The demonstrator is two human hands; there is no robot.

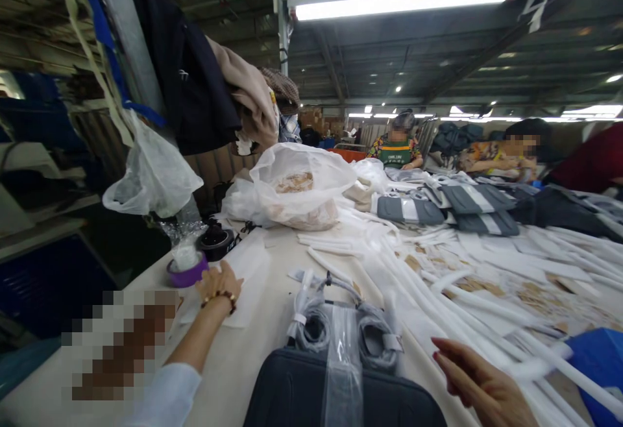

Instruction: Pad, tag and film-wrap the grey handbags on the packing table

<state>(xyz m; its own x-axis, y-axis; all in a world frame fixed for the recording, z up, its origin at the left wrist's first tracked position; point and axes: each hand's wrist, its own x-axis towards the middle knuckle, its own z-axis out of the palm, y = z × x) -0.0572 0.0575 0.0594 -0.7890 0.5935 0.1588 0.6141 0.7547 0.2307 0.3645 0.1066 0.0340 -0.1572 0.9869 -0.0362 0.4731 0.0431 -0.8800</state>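
Observation:
My left hand [219, 285], with a beaded bracelet on its wrist, rests on thin white sheets [250, 294] beside a purple tape roll [187, 272]. Its fingertips point away and are hidden, so I cannot tell its grip. Low on the right, my right hand [481, 378] is open, fingers stretched out and nothing in them. Between both hands lies a dark grey padded panel [292, 385] with a clear plastic band [343, 362] around its middle. Coiled grey straps or cords [314, 328] in clear wrap lie at its far end.
White foam strips [467, 329] and brown scraps cover the right side. A large translucent bag [302, 187] stands farther back, near stacked grey panels [479, 203]. A blue object [596, 362] sits at the right edge. Clothes [195, 83] hang at left. Co-workers [396, 145] sit across the table.

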